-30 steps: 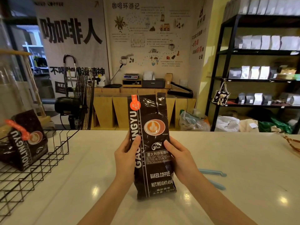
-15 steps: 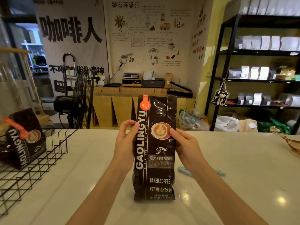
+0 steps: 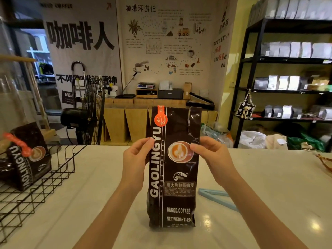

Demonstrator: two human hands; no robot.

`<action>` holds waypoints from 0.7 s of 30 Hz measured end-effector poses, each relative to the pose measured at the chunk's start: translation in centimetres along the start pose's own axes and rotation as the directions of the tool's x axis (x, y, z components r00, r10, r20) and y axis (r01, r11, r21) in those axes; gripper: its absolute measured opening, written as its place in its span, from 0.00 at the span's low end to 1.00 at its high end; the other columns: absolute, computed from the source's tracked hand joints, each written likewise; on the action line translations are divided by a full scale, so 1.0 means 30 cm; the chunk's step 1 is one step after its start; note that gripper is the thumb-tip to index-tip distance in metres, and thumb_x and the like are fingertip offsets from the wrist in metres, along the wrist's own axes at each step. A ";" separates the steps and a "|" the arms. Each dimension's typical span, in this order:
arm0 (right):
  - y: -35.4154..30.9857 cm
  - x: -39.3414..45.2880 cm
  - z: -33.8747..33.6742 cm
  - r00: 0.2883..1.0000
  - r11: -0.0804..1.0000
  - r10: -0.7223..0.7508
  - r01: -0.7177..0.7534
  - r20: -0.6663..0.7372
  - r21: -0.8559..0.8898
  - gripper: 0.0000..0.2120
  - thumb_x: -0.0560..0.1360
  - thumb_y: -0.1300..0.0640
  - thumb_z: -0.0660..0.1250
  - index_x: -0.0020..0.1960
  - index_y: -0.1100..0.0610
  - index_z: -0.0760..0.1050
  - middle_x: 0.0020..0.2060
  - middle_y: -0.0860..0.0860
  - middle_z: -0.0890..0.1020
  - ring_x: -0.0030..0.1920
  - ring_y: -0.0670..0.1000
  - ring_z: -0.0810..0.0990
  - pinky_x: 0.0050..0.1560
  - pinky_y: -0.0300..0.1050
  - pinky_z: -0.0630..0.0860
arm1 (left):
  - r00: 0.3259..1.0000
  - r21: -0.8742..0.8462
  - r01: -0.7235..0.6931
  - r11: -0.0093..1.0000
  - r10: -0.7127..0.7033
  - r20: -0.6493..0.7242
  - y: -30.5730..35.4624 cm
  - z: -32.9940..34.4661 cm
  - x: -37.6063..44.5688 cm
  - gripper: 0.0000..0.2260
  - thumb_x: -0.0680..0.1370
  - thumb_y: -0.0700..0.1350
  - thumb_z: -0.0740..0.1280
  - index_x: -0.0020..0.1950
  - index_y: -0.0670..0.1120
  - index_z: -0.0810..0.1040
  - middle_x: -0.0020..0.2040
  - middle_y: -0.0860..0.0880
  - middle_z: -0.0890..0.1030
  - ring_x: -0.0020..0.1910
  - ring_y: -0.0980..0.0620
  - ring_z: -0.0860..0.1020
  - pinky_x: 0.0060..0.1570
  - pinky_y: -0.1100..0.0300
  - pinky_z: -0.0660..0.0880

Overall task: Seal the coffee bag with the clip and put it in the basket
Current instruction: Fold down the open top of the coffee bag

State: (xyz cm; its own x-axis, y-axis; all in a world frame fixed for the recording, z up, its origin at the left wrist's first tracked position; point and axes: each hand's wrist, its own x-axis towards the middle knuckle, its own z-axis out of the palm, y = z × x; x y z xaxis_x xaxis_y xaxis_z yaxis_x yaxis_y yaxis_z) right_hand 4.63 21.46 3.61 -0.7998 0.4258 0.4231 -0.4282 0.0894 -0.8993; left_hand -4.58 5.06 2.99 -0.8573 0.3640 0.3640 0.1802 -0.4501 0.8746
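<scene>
Both grips, left hand (image 3: 136, 155) and right hand (image 3: 210, 153), have slid up the tall glossy black foil coffee bag (image 3: 173, 177), now standing on the pale surface (image 3: 269, 177), pinching its sides; folding comes next.

Coffee bag (image 3: 173, 168), upright on the counter (image 3: 269, 177): "GAOLINGYU" vertical, "BAKED COFFEE" alongside, "BAKED.COFFEE" and "NET.WEIGHT:454" low on the front. Second bag (image 3: 27, 155), in the basket (image 3: 36, 191) left of it: "…OLINGYU" legible. Banner (image 3: 80, 36) behind the basket: "咖啡人". Poster (image 3: 161, 42) behind the coffee bag: heading "咖啡环游记".
</scene>
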 end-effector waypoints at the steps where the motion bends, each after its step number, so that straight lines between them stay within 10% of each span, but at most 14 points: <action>1: -0.016 0.004 0.002 0.999 0.999 -0.031 0.031 0.014 -0.014 0.11 0.60 0.53 0.72 0.41 0.55 0.81 0.36 0.48 0.86 0.42 0.49 0.84 0.43 0.38 0.80 | 0.999 0.025 -0.019 1.000 0.018 0.032 0.012 0.005 0.001 0.05 0.70 0.46 0.67 0.42 0.47 0.80 0.36 0.51 0.83 0.37 0.54 0.80 0.38 0.60 0.77; 16: -0.065 0.016 0.010 0.995 0.991 -0.095 0.097 0.026 -0.097 0.05 0.68 0.64 0.70 0.40 0.55 0.78 0.32 0.47 0.86 0.36 0.47 0.84 0.36 0.37 0.80 | 0.994 0.025 -0.082 0.996 0.080 0.071 0.071 0.034 0.041 0.03 0.65 0.40 0.71 0.37 0.46 0.79 0.31 0.51 0.84 0.32 0.54 0.82 0.35 0.61 0.80; 21: -0.073 0.020 0.015 0.996 0.996 -0.089 0.088 0.021 0.011 0.20 0.58 0.58 0.74 0.46 0.53 0.69 0.39 0.52 0.86 0.42 0.54 0.85 0.39 0.43 0.82 | 0.991 0.070 -0.091 0.993 0.083 0.107 0.079 0.023 0.037 0.08 0.64 0.42 0.71 0.39 0.45 0.74 0.31 0.51 0.84 0.32 0.54 0.82 0.33 0.61 0.79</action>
State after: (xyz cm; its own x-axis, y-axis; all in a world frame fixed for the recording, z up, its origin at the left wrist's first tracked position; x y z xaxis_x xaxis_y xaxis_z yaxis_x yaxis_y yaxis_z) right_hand 4.90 21.11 5.90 -0.7673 0.3973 0.5034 -0.5020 0.1164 -0.8570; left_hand -4.77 4.94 5.67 -0.7829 0.4106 0.4674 0.2907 -0.4228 0.8583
